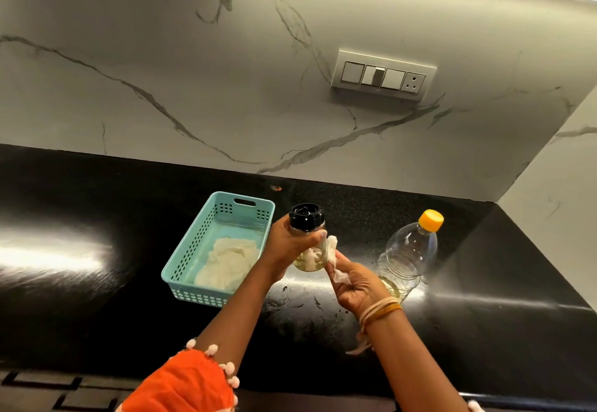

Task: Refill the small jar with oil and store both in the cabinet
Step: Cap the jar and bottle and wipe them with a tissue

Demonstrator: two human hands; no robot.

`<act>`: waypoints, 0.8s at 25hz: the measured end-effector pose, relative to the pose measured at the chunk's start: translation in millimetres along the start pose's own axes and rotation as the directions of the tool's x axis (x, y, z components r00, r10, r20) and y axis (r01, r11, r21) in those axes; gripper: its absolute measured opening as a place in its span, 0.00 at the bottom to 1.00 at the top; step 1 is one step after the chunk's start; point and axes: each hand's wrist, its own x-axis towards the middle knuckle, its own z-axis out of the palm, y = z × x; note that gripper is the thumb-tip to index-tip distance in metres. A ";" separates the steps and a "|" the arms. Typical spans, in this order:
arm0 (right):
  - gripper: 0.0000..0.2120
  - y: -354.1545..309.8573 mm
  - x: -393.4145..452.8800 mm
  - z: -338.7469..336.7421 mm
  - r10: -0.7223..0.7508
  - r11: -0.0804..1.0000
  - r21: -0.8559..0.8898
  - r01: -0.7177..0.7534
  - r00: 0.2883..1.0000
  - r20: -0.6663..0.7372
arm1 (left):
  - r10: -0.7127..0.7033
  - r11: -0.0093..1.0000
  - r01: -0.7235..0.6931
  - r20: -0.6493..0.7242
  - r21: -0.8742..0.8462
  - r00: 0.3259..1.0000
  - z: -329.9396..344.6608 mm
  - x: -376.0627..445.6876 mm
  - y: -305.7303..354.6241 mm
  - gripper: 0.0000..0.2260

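My left hand (287, 243) grips a small glass jar (308, 258) with a black lid, held above the black counter (97, 298). Pale oil sits in the jar's bottom. My right hand (353, 285) pinches a crumpled white tissue (332, 248) and presses it against the jar's right side. A clear plastic oil bottle (408, 253) with a yellow cap stands upright on the counter just right of my right hand, with a little oil at its bottom.
A teal perforated basket (193, 246) holding a white cloth (231, 261) sits on the counter left of my hands. A marble backsplash with a switch panel (382, 75) rises behind. A side wall closes the right end.
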 end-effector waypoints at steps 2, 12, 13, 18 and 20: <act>0.10 14.2 6.5 7.8 0.045 0.999 0.008 -0.045 0.999 -0.007 | -0.005 1.000 0.005 -0.004 -0.016 1.000 3.1 0.7 -4.9 0.16; 0.08 -0.6 -1.8 -24.0 0.093 0.996 0.013 -0.093 0.996 0.004 | -0.003 0.999 0.004 -0.011 0.042 1.000 0.8 8.9 -13.5 0.18; 0.08 -2.4 1.5 -25.4 0.032 0.999 0.026 -0.031 0.999 -0.023 | -0.010 0.998 0.011 -0.015 0.058 1.000 1.3 8.5 -18.3 0.18; 0.16 17.7 22.4 -39.1 -0.134 0.991 -0.004 0.135 0.979 -0.152 | -0.032 0.984 0.043 -0.067 0.172 0.997 3.4 7.2 -52.7 0.21; 0.17 27.4 26.5 -45.9 -0.132 0.991 -0.020 0.130 0.974 -0.187 | -0.047 0.978 0.063 -0.082 0.200 0.996 3.8 8.7 -63.4 0.21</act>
